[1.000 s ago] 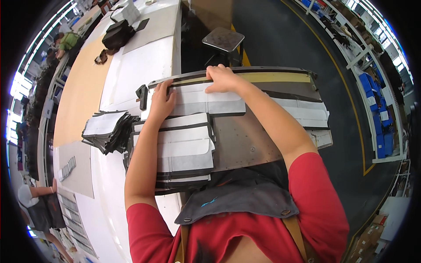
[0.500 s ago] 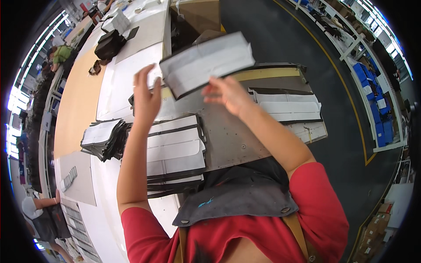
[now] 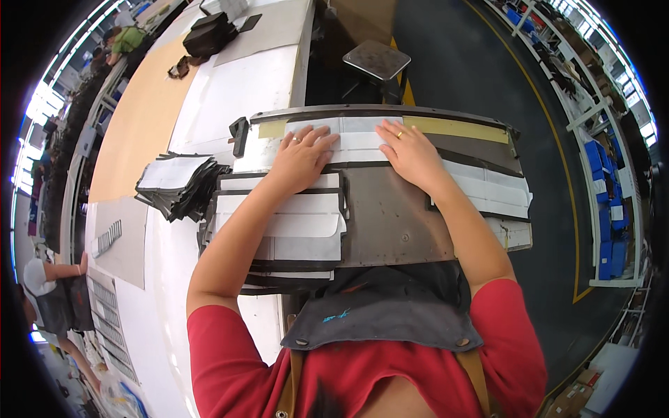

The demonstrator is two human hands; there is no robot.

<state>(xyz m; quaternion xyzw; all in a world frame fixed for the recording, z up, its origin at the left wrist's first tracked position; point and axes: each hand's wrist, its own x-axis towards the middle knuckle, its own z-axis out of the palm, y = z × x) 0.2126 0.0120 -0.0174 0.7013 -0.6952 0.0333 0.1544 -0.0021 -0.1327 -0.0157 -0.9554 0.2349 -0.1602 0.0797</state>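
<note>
A white panel with black edges (image 3: 359, 143) lies flat against the raised back bar (image 3: 376, 110) of a grey metal work plate (image 3: 390, 223). My left hand (image 3: 301, 157) rests palm down on its left part, fingers stretched out. On its right part lies my right hand (image 3: 410, 150), flat with fingers extended. Yellow strips (image 3: 456, 130) run along the bar beside the panel. Below my left forearm is a stack of similar white and black panels (image 3: 300, 226). Another pile of panels (image 3: 484, 187) sits to the right, partly behind my right forearm.
A fanned bundle of black-edged pieces (image 3: 174, 174) lies on the long white table (image 3: 167, 306) at left. Past the plate stands a small stool (image 3: 377, 59). Blue bins (image 3: 605, 188) fill a shelf at right. A co-worker (image 3: 56, 285) stands at far left.
The panel was raised and tilted between my hands; now it lies flat against the back bar. Both hands have come down onto it. The view has shifted, showing the stool.
</note>
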